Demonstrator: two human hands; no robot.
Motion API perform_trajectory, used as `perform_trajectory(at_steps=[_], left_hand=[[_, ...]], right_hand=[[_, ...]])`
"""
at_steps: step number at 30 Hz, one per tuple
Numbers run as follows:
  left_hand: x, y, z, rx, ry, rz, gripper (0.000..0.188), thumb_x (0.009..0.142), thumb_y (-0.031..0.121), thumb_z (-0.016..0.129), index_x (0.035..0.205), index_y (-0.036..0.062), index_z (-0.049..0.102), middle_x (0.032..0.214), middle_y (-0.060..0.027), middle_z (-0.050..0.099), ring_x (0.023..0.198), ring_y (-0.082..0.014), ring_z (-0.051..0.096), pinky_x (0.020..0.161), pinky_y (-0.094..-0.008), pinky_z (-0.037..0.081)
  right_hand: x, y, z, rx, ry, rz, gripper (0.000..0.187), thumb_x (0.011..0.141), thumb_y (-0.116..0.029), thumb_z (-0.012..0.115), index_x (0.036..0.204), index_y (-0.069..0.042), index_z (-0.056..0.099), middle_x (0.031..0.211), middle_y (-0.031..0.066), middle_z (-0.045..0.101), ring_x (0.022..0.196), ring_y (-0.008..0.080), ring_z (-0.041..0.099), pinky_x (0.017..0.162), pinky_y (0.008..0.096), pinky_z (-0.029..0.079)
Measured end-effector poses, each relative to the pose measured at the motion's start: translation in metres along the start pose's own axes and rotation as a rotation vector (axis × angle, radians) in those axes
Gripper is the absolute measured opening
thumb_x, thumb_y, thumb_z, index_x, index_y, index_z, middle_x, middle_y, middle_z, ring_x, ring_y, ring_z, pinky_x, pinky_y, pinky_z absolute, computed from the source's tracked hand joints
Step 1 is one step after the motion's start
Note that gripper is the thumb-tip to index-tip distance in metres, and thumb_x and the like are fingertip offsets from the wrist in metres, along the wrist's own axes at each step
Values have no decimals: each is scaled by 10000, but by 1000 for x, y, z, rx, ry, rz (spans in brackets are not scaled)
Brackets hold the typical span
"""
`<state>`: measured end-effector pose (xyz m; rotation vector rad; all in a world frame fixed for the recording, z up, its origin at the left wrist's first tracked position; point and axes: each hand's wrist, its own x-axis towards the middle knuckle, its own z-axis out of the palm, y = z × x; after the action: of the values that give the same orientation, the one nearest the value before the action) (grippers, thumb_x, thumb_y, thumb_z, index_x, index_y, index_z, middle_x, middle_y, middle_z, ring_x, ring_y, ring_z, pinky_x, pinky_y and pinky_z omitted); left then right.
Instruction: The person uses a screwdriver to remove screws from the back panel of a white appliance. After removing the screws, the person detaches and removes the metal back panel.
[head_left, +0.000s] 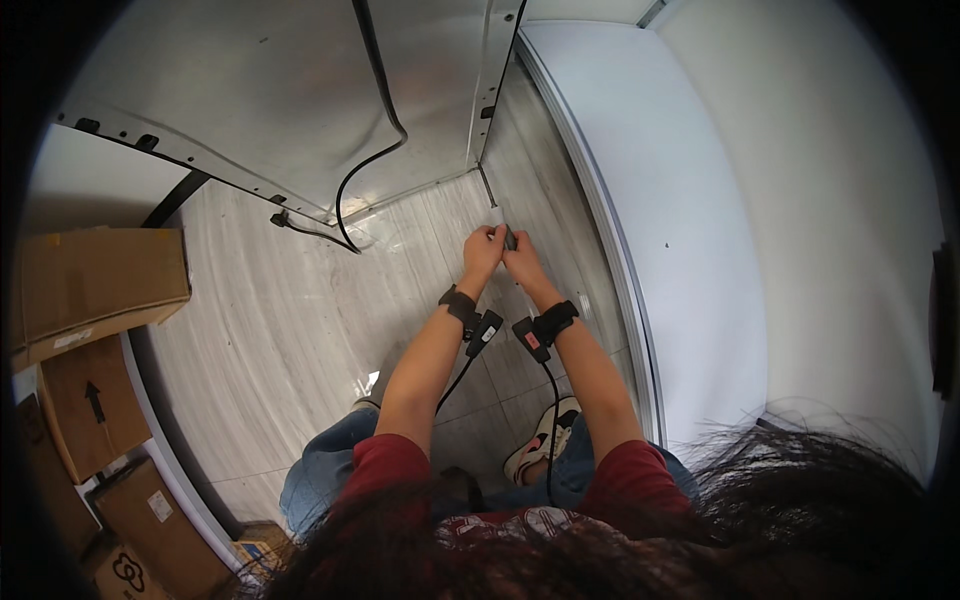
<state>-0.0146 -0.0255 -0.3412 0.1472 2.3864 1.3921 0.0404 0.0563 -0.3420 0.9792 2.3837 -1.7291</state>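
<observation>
We were crouched on the pale tiled floor (300, 330), both arms stretched forward, with our hands brought together low beside the metal panel (250, 90). Our left hand (484, 252) and our right hand (524, 262) met around a small dark piece (511, 241), the fingers of both closed on it, so the grip was a shared one. The piece sat between our fingertips, just above or at the floor; we could not tell which. Just beyond it lay a small white part (497, 214), and from there a thin dark line (487, 186) ran toward the panel's lower corner. Whether the piece was joined to the white part, our fingers hid.

As we judged it, the step in hand was close finger work on that small piece, perhaps fitting or freeing it. The next move seemed to call for one hand to steady the piece while the other worked it, in line with the white part and without tugging the thin line.

To the left, a black cord (377, 75) hung down the panel and bent back along the floor to a dark plug-like end (279, 219), well apart from our hands. The straps on our wrists trailed cables of their own, which we judged worth keeping out of the work.
</observation>
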Motion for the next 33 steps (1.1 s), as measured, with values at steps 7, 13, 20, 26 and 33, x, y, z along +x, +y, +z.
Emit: perform_trajectory(at_steps=[7,13,20,26,33], left_hand=[[-2,1,-3,-23,-18,-24,463,793,411,513,825,-37,624,667,-197,607,659,-323,601,618,-370,464],[-1,-3,-3,0,-9,-8,464,791,414,516,827,-37,622,676,-199,607,667,-326,600,617,-374,464],[-4,2,-3,17,19,11,472,786,422,520,787,-39,621,678,-211,603,680,-334,599,621,-380,465],[13,16,-8,165,-225,-27,499,787,428,534,800,-64,619,651,-185,600,650,-280,601,597,-342,456],[14,-13,-1,-195,-123,54,472,779,404,526,708,-55,605,619,-181,584,615,-315,578,584,-368,435]], right_hand=[[-2,-3,0,-7,-9,19,412,679,-116,572,1044,30,449,900,146,546,794,219,523,684,313,408],[-1,3,4,20,19,-1,427,664,-124,594,1038,20,446,929,206,555,866,305,540,736,359,412],[-3,-3,2,-142,91,-180,373,665,-104,608,980,19,452,938,222,512,877,383,512,746,402,416],[-12,-9,-9,-383,170,-372,407,724,-133,599,1051,27,415,913,199,513,889,358,526,730,380,443],[-11,-11,-33,567,-333,472,366,865,-267,473,1114,-3,423,865,139,551,605,222,567,568,296,479]])
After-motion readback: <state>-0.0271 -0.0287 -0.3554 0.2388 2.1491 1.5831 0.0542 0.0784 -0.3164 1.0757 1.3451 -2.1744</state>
